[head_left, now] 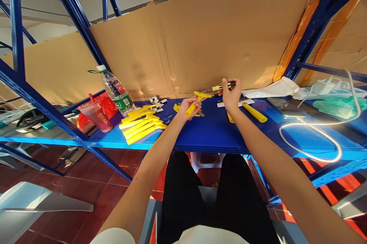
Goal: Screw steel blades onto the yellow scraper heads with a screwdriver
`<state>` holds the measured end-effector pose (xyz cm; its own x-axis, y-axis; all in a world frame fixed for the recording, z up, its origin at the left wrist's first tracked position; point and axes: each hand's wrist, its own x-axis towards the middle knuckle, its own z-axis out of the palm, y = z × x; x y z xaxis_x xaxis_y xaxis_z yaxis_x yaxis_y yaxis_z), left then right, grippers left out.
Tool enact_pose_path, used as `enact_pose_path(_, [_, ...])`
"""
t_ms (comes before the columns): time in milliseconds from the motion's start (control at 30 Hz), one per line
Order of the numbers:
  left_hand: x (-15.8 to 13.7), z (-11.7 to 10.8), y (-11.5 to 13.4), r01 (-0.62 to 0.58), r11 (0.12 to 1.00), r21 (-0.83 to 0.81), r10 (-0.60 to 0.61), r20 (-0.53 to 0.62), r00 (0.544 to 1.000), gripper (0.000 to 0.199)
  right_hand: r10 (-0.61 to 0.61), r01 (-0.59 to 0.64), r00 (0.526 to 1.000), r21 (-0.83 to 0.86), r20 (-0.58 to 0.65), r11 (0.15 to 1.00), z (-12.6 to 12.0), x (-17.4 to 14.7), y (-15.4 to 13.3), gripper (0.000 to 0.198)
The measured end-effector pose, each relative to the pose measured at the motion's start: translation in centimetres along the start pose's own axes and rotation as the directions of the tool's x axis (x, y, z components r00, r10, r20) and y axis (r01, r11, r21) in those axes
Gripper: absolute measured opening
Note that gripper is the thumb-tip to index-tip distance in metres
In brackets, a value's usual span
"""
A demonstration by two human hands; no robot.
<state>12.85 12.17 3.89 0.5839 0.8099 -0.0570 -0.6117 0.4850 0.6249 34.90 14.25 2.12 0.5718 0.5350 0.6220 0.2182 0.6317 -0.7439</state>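
Note:
My left hand (190,107) is closed around the handle of a yellow T-shaped plastic scraper (203,94), its head tilted up toward the right. In my right hand (232,95) is a screwdriver (220,87) with a pale yellow and black handle; its thin shaft points left toward the scraper's head. Whether the tip touches the head I cannot tell. Under my right forearm lies a yellow handle (254,112), with part of another yellow piece (230,117) beside it. Several more yellow handles (143,127) are piled left of my left hand.
A water bottle (123,100) and a cup of red drink (99,118) stand at the left of the blue shelf (212,135). Cardboard (215,37) closes off the back. On the right lie a phone (282,107), a looped white cable (340,148) and a white packet (272,88).

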Motion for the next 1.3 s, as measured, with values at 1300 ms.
enact_pose_path(1300, [1.1, -0.6, -1.4, -0.296, 0.709, 0.640, 0.442, -0.076, 0.894, 0.062, 0.009, -0.029, 0.993, 0.163, 0.121, 0.986, 0.0, 0.0, -0.4, 0.071])
